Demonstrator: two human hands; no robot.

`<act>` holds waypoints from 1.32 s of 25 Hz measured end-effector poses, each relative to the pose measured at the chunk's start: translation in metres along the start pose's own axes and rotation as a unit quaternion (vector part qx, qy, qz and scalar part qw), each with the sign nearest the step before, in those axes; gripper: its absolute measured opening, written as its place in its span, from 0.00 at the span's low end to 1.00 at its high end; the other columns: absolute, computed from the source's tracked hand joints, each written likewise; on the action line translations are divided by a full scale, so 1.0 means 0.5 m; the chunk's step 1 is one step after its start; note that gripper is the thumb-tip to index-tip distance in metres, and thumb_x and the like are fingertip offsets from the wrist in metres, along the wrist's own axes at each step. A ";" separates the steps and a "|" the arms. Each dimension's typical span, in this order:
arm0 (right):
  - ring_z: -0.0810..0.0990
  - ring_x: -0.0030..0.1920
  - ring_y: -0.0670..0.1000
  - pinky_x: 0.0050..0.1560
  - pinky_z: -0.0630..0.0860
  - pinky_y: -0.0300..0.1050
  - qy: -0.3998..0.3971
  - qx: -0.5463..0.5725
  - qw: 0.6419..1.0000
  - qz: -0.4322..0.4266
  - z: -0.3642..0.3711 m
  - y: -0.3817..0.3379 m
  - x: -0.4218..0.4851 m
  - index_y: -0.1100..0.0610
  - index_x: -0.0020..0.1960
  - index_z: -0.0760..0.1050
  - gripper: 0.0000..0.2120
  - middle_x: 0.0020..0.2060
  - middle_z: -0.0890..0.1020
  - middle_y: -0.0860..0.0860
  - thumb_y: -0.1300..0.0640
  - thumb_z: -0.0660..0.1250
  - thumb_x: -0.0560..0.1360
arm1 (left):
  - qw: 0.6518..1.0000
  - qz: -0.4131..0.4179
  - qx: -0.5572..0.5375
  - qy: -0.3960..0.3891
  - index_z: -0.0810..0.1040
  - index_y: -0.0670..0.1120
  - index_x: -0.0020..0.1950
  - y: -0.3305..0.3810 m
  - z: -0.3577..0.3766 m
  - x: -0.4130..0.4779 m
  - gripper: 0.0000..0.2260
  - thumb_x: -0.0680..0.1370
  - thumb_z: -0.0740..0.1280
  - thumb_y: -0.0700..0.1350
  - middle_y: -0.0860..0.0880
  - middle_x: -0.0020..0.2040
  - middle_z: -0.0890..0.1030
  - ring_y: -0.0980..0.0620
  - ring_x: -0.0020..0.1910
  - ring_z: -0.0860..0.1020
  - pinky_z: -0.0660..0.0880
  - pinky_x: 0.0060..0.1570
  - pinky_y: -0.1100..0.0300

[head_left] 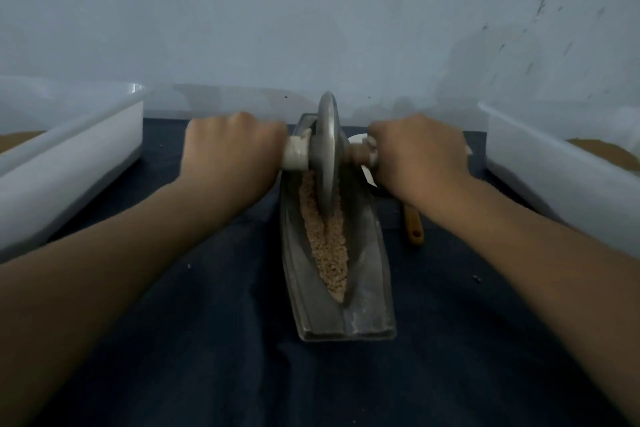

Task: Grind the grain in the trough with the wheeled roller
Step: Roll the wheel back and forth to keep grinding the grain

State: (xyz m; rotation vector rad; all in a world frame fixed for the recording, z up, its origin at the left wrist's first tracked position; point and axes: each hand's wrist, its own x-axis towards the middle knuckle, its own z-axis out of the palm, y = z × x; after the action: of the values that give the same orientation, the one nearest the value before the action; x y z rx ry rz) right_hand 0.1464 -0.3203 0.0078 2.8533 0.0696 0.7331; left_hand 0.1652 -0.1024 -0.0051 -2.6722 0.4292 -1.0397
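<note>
Left hand (230, 152) and right hand (417, 154), fingers clamped on the wheeled roller (327, 149) axle ends, keep its disc upright at the trough (367, 281) far end, bearing on grain (327, 253).

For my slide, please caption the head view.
Left hand and right hand grip the wheeled roller near the far end of the grain in the trough.

Grey trough (367, 291), tan grain (329, 246)
</note>
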 end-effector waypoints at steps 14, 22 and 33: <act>0.70 0.28 0.52 0.28 0.59 0.39 0.024 0.021 0.999 -0.031 -0.014 0.023 -0.075 0.46 0.35 0.65 0.10 0.28 0.69 0.47 0.49 0.66 0.70 | 0.998 0.043 0.040 0.000 0.62 0.50 0.36 -0.005 -0.045 -0.037 0.17 0.66 0.73 0.43 0.48 0.26 0.66 0.44 0.23 0.70 0.55 0.28 0.62; 0.73 0.32 0.51 0.29 0.60 0.42 -0.003 0.041 0.998 -0.050 -0.011 0.024 -0.032 0.48 0.34 0.65 0.14 0.30 0.72 0.47 0.55 0.70 0.71 | 0.998 0.044 0.013 -0.041 0.72 0.50 0.44 -0.008 -0.034 -0.013 0.05 0.74 0.67 0.47 0.45 0.36 0.76 0.39 0.34 0.78 0.62 0.30 0.56; 0.72 0.36 0.55 0.33 0.63 0.43 0.009 -0.013 1.000 0.009 -0.007 -0.007 0.035 0.51 0.43 0.75 0.04 0.33 0.69 0.50 0.58 0.68 0.74 | 0.997 -0.045 -0.033 -0.061 0.78 0.48 0.46 -0.016 0.022 0.018 0.05 0.77 0.67 0.49 0.43 0.39 0.78 0.39 0.37 0.79 0.67 0.33 0.55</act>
State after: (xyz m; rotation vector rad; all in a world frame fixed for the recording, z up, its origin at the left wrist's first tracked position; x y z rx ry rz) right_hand 0.1600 -0.3144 0.0181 2.8268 0.0374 0.7569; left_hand 0.1807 -0.0969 -0.0048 -2.8183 0.3266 -0.8929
